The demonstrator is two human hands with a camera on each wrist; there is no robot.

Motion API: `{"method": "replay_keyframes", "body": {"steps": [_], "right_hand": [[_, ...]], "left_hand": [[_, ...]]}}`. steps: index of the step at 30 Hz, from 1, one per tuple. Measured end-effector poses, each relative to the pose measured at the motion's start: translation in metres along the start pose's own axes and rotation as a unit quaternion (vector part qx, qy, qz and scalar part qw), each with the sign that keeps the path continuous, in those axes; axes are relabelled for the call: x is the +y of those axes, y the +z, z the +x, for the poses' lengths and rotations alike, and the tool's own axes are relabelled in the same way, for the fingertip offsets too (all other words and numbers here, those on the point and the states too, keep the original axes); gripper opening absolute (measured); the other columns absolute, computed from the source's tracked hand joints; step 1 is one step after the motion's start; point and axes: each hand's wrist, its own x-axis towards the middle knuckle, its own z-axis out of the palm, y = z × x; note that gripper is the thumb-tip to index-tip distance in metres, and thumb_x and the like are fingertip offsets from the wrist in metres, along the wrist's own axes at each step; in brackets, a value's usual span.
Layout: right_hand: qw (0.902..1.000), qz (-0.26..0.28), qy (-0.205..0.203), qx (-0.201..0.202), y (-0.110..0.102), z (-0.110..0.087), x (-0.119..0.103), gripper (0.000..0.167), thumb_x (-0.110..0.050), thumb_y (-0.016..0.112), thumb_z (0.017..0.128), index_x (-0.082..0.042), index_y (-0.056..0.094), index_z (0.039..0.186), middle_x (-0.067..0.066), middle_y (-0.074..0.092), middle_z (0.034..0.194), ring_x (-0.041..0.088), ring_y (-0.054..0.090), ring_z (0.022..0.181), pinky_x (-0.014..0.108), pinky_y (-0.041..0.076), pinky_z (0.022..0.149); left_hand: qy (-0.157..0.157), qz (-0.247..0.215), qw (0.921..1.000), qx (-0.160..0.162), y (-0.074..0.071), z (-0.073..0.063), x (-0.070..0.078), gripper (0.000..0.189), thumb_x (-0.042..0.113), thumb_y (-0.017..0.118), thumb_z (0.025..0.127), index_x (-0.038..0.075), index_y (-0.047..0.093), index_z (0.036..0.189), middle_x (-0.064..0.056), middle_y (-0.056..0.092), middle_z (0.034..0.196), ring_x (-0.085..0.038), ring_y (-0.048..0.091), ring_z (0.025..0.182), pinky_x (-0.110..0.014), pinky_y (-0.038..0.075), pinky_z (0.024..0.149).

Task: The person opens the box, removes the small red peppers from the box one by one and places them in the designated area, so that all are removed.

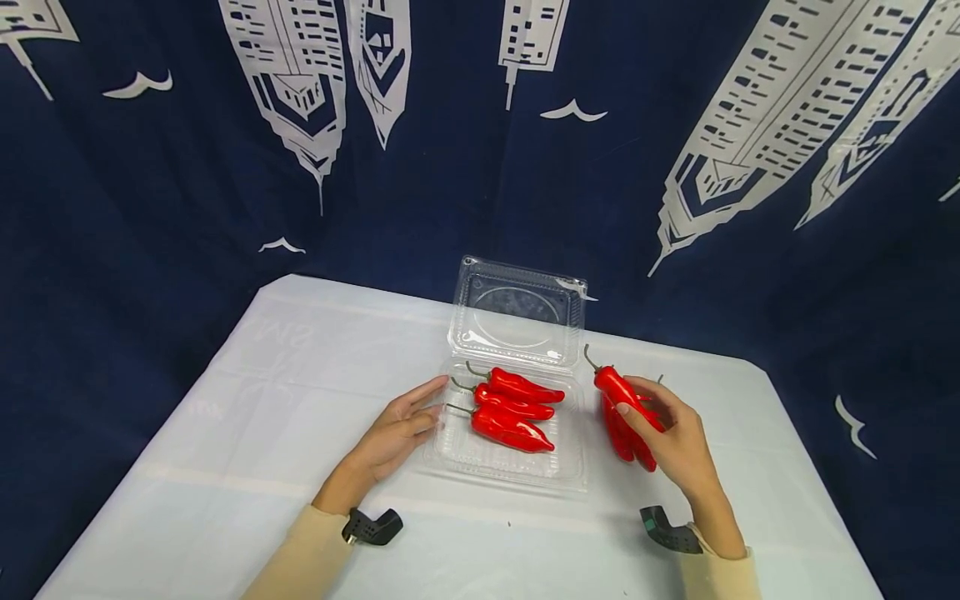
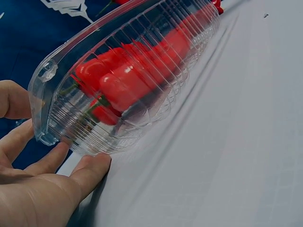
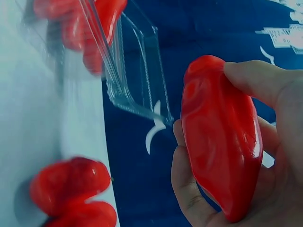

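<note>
My right hand [image 1: 684, 446] grips a red pepper [image 1: 617, 387] between thumb and fingers, its green stem pointing up and away. In the right wrist view that pepper [image 3: 220, 137] is held up off the table. Below it in the head view, more red peppers [image 1: 619, 435] lie on the table, partly covered by the hand. A clear plastic clamshell box [image 1: 495, 471] stands in the middle with its lid raised. Three red peppers [image 1: 512, 428] lie in it side by side, stems to the left. My left hand [image 1: 392, 435] touches the box's left side with its fingers extended.
The transparent lid [image 1: 517, 312] stands up at the back of the box, near the far table edge. A white cover [image 1: 247, 433] lies over the table. Behind hangs a dark blue cloth [image 1: 450, 192] with white building prints. Each wrist wears a black camera mount [image 1: 372, 527].
</note>
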Motion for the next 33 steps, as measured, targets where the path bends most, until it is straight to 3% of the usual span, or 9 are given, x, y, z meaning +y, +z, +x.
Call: {"method": "replay_keyframes", "body": {"steps": [10, 18, 20, 26, 33], "right_hand": [[0.9989, -0.007, 0.039, 0.026, -0.018, -0.002, 0.014, 0.051, -0.028, 0.068, 0.096, -0.011, 0.056, 0.142, 0.017, 0.062, 0.134, -0.016, 0.051, 0.099, 0.005, 0.048, 0.077], [0.997, -0.014, 0.067, 0.035, -0.025, -0.002, 0.024, 0.053, -0.031, 0.067, 0.096, -0.012, 0.053, 0.144, 0.016, 0.059, 0.138, -0.013, 0.049, 0.099, 0.005, 0.048, 0.075], [0.9963, -0.02, 0.075, 0.038, -0.026, -0.001, 0.026, 0.054, -0.031, 0.067, 0.096, -0.013, 0.052, 0.145, 0.016, 0.058, 0.139, -0.006, 0.053, 0.103, 0.005, 0.048, 0.074], [0.9941, -0.036, 0.082, 0.061, -0.031, -0.001, 0.031, 0.055, -0.028, 0.067, 0.096, -0.013, 0.051, 0.146, 0.019, 0.058, 0.139, 0.036, 0.059, 0.115, 0.003, 0.044, 0.071], [0.991, -0.049, 0.097, 0.078, -0.037, -0.002, 0.037, 0.052, -0.026, 0.066, 0.097, -0.014, 0.052, 0.146, 0.021, 0.057, 0.14, 0.034, 0.059, 0.109, 0.004, 0.046, 0.065]], "left_hand": [[0.001, 0.001, 1.0, -0.002, 0.0, 0.0, 0.0, 0.069, -0.006, 0.045, 0.095, 0.014, 0.029, 0.159, -0.008, 0.015, 0.167, -0.036, 0.016, 0.153, -0.053, 0.021, 0.122], [0.001, 0.003, 1.0, 0.001, 0.001, 0.0, 0.0, 0.067, -0.005, 0.045, 0.096, 0.013, 0.03, 0.158, -0.008, 0.016, 0.167, -0.036, 0.018, 0.152, -0.053, 0.022, 0.122], [0.001, 0.003, 1.0, 0.0, 0.001, 0.0, 0.001, 0.067, -0.005, 0.046, 0.095, 0.014, 0.03, 0.158, -0.008, 0.016, 0.167, -0.036, 0.018, 0.153, -0.053, 0.022, 0.122], [0.003, 0.004, 1.0, -0.005, -0.001, 0.0, 0.0, 0.067, -0.004, 0.046, 0.096, 0.013, 0.03, 0.158, -0.01, 0.014, 0.167, -0.038, 0.016, 0.153, -0.054, 0.021, 0.122], [0.004, 0.005, 1.0, -0.003, 0.0, 0.0, 0.0, 0.067, -0.005, 0.045, 0.096, 0.011, 0.029, 0.158, -0.01, 0.014, 0.167, -0.038, 0.016, 0.153, -0.054, 0.022, 0.122]]}}
